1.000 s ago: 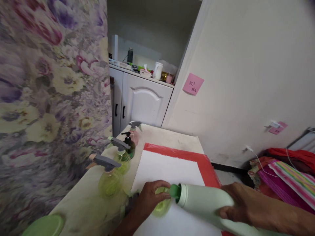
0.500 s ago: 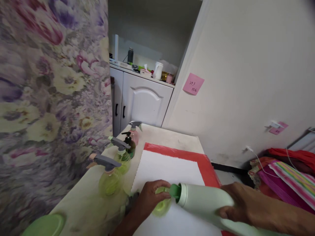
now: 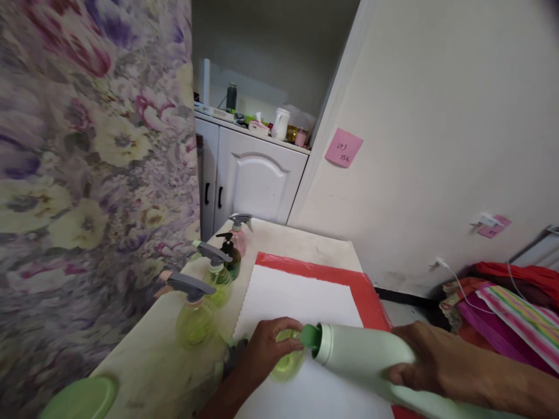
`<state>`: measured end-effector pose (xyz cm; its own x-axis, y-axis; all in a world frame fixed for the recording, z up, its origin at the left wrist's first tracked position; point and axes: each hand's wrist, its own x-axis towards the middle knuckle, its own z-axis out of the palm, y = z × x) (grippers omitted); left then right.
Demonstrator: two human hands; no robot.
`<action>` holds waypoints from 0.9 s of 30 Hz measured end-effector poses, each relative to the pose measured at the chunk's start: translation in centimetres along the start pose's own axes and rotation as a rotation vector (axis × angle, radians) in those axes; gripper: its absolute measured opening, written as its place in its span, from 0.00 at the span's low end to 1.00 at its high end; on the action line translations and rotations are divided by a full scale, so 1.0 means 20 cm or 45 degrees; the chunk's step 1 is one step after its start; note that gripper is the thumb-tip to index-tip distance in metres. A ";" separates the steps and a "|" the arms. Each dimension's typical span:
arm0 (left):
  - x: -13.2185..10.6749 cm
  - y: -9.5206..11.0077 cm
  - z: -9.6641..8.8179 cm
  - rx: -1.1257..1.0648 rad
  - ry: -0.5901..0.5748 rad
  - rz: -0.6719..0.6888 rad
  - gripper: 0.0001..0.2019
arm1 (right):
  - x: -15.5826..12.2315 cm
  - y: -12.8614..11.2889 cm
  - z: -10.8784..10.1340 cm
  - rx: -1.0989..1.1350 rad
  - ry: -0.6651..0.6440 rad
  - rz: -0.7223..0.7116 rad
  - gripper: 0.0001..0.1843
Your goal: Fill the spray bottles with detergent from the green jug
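Note:
My left hand [image 3: 273, 346] grips the neck of a small clear yellow-green bottle [image 3: 286, 365] that stands on white paper [image 3: 301, 297]. No spray head shows on this bottle. In my right hand [image 3: 423, 361] is a large pale green detergent bottle [image 3: 367, 355], tipped nearly level with its mouth to the left. Its green spout [image 3: 311, 337] meets the small bottle's opening by my left fingers. Whether liquid is flowing I cannot tell. To the left stand two yellow-green spray bottles [image 3: 196, 320] with grey triggers, and beyond them a dark pump bottle [image 3: 231, 256] and a pink spray bottle [image 3: 238, 235].
A red sheet [image 3: 371, 299] lies under the paper on the pale table [image 3: 323, 238]. At the near left is a green round object [image 3: 81, 398], partly cut off. Floral curtain [image 3: 100, 174] borders the left; a white cabinet [image 3: 262, 174] stands behind. Folded fabric [image 3: 510, 314] lies at right.
Hardly anything differs. Both hands keep their hold, and the detergent bottle stays tipped at the small bottle's opening. The view has shifted very slightly.

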<state>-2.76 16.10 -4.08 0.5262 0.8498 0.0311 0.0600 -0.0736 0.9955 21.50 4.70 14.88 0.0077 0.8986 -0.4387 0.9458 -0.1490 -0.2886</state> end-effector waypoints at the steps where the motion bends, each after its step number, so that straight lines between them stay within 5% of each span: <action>1: 0.00 0.00 0.00 0.001 0.004 -0.003 0.12 | 0.00 0.00 0.00 0.010 -0.015 -0.006 0.17; 27: 0.00 0.01 0.00 0.016 -0.004 0.039 0.12 | 0.01 0.03 0.02 0.021 0.016 -0.057 0.17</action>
<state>-2.77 16.18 -3.90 0.5308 0.8453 0.0612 0.0547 -0.1062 0.9928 22.04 4.55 14.34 -0.0302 0.9097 -0.4143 0.9398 -0.1152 -0.3216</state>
